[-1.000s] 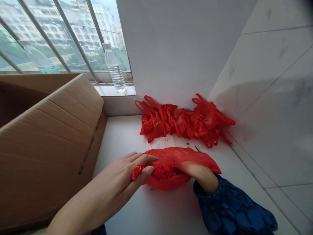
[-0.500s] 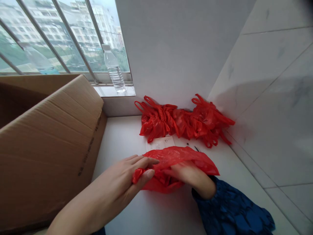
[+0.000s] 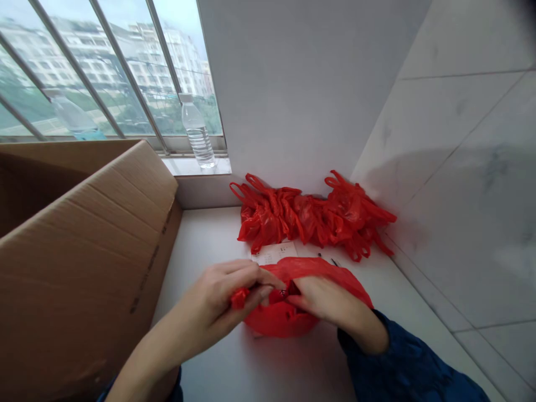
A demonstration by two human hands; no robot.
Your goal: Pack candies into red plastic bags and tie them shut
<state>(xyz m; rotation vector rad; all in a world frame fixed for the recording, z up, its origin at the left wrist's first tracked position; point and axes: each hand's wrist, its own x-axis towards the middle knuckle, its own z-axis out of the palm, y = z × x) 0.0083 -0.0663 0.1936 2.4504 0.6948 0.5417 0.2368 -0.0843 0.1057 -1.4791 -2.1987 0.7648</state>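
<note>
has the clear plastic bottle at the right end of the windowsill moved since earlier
No, the clear plastic bottle hasn't shifted either way: same spot on the white windowsill.

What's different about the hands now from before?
The right hand moved left in the mouth of the red bag, its fingers now close to those of the left hand. I can't tell if anything was picked up. The left hand still grips a bunched part of the bag; the bags behind and the box stayed put.
</note>
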